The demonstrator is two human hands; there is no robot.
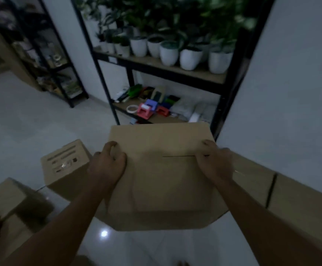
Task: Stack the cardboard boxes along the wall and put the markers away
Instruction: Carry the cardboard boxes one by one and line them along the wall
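cardboard box [162,169] upright, both hands gripping

Both forearms reach forward, bare. The left hand [106,164] and right hand [214,162] grip the box [164,181] at either side, fingers [118,157] curled over its top.

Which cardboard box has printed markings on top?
The small box on the floor left of the held box; the others look plain.

Cardboard boxes: four — one [162,175] centre, two [66,166] [4,200] at 9 o'clock, one [300,206] at 3 o'clock. Hands: two [108,166] [213,162].
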